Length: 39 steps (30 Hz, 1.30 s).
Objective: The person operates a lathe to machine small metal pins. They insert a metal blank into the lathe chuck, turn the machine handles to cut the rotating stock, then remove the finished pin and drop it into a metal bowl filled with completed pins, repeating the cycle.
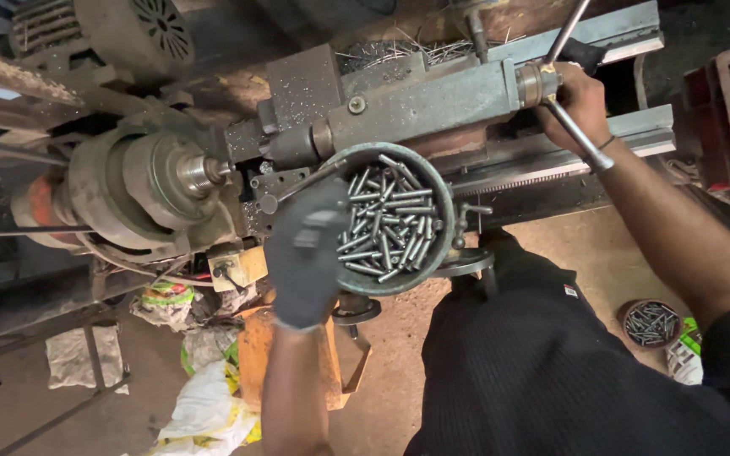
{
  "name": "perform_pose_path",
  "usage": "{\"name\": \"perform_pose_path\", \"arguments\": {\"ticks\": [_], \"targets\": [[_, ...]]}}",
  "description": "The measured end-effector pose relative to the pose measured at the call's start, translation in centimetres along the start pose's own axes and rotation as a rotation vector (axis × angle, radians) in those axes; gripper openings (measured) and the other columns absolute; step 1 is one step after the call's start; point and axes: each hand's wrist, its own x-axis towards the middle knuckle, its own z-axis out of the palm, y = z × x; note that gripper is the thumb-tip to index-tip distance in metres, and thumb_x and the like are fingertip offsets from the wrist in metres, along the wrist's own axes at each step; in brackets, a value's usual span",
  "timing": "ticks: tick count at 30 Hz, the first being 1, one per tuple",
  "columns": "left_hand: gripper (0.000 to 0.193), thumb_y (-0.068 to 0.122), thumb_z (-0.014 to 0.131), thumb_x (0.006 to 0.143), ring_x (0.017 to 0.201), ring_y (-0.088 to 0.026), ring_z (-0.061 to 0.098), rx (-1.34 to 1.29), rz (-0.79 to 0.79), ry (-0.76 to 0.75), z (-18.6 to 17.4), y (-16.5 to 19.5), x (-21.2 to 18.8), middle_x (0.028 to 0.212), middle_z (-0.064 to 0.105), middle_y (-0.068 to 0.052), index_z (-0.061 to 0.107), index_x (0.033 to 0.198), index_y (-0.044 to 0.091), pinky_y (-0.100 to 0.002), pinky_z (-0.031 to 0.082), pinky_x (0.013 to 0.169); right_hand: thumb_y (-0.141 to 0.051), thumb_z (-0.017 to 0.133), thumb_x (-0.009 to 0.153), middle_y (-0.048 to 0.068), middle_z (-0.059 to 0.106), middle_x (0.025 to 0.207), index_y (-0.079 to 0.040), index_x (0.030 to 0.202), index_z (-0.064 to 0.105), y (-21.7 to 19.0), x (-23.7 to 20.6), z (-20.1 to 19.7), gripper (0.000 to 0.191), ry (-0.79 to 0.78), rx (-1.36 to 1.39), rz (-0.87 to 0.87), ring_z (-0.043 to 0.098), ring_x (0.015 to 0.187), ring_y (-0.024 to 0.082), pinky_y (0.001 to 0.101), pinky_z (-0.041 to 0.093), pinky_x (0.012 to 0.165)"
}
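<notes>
Left hand [307, 257]: gloved, blurred, frame centre, against the bowl's left rim; grip cannot be told.
Bowl [443, 221]: round, full of pins [386, 221], just right of that hand.
Right hand [580, 101]: upper right, clamped on lathe handle [576, 135].

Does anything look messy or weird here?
Yes. Thin metal shavings lie scattered on top of the machine, and crumpled bags sit heaped on the floor. The round bowl of pins sits neatly, nothing spilled.
</notes>
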Motion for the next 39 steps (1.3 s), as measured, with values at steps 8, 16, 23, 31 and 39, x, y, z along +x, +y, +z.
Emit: {"name": "perform_pose_path", "arguments": {"ticks": [8, 16, 23, 31, 39], "targets": [[0.010, 0.007, 0.070, 0.098, 0.075, -0.017, 0.066, 0.027, -0.344, 0.417, -8.6, -5.4, 3.6, 0.090, 0.069, -0.011, 0.070, 0.105, 0.000, -0.030, 0.054, 0.066, 0.000, 0.077, 0.094, 0.020, 0.071, 0.120, 0.001, 0.124, 0.068, -0.2, 0.1, 0.4, 0.032, 0.009, 0.041, 0.005, 0.073, 0.113, 0.030, 0.0368, 0.058, 0.099], [0.033, 0.010, 0.069, 0.084, 0.095, -0.035, 0.069, 1.116, 0.183, -0.142, -12.9, -12.5, 7.1, 0.102, 0.073, -0.014, 0.079, 0.114, 0.019, -0.048, 0.052, 0.089, -0.004, 0.079, 0.093, 0.021, 0.071, 0.119, 0.002, 0.126, 0.067, 0.1, -0.4, -0.1, 0.035, -0.013, 0.006, 0.071, 0.073, 0.110, 0.031, 0.0368, 0.058, 0.095], [0.036, 0.010, 0.062, 0.085, 0.096, -0.035, 0.068, 1.099, 0.037, -0.365, -13.2, -14.3, 7.9, 0.100, 0.074, -0.013, 0.080, 0.112, 0.025, -0.048, 0.052, 0.087, -0.003, 0.078, 0.094, 0.022, 0.071, 0.120, 0.002, 0.128, 0.066, 0.4, -0.7, 0.2, 0.037, 0.001, 0.006, 0.061, 0.073, 0.110, 0.030, 0.0364, 0.058, 0.096], [0.040, 0.008, 0.060, 0.083, 0.095, -0.036, 0.070, 1.306, -0.042, -0.451, -12.7, -13.8, 7.8, 0.101, 0.074, -0.015, 0.080, 0.112, 0.027, -0.049, 0.054, 0.084, -0.001, 0.075, 0.093, 0.020, 0.072, 0.115, 0.001, 0.130, 0.066, 0.0, -0.8, -0.2, 0.037, -0.007, -0.002, 0.079, 0.073, 0.101, 0.023, 0.0340, 0.059, 0.089], [0.035, 0.011, 0.061, 0.083, 0.094, -0.036, 0.069, 1.200, -0.008, -0.429, -12.9, -13.9, 8.0, 0.098, 0.073, -0.016, 0.080, 0.109, 0.024, -0.049, 0.053, 0.084, -0.032, 0.069, 0.100, 0.014, 0.072, 0.085, -0.004, 0.119, 0.074, 0.4, -1.3, -2.5, 0.035, -0.331, -0.204, 0.490, 0.069, 0.068, 0.026, 0.0374, 0.056, 0.067]]}}
